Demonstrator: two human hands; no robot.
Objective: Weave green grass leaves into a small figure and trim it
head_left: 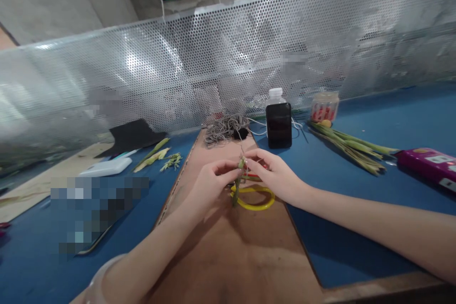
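My left hand (217, 178) pinches a small green plant stem (236, 194) that points down over the brown board. From the right, the thumb and fingers of my right hand (272, 171) close on the top of this stem, where a thin grey cord seems to meet it. The cord runs back to a tangled pile of grey cord (226, 129) at the board's far end. Just beneath my hands lies a yellow loop handle (256, 207), perhaps of scissors; a bit of red shows between my hands and it.
A brown board (249, 261) spans the blue table (342, 237). Behind stand a black phone (279, 126), a bottle (275, 93) and a jar (325, 106). Long green stalks (351, 145) and a purple box (427, 166) lie right; plant scraps (153, 157) lie left. A perforated metal screen (221, 61) closes the back.
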